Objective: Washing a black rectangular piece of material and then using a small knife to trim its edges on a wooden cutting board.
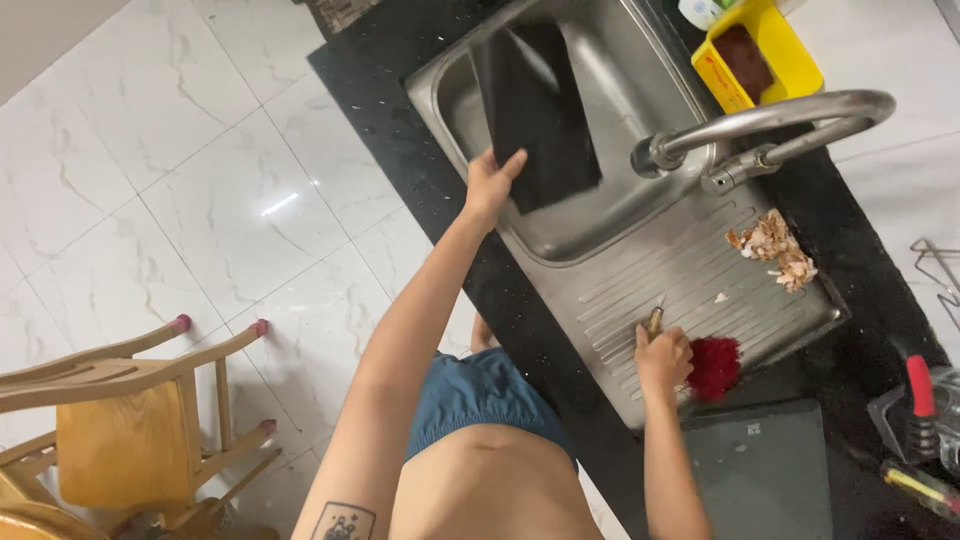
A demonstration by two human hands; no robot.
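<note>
The blade of the knife is almost all hidden; only a brownish handle end and a thin point show above the right hand, so its full shape is hard to make out. The yellow container at the far corner is cut by the picture edge, and it holds something dark brown that I cannot identify. The tools with a red handle on the worktop, far to the right of the right grip, are also cut off.

The steel sink holds a black cutting board, which stands tilted inside the basin. On the ribbed drainer, beyond the right grip, lies a small heap of pale brown peelings.

The left hand has its grip closed on the near lower corner of the black cutting board, fingers on the front face. The right grip is closed around the knife handle, over the drainer. Just beside this grip, touching it, is a red scrubber. Near below it lies a grey board on the worktop. The curved tap reaches over the sink.
</note>
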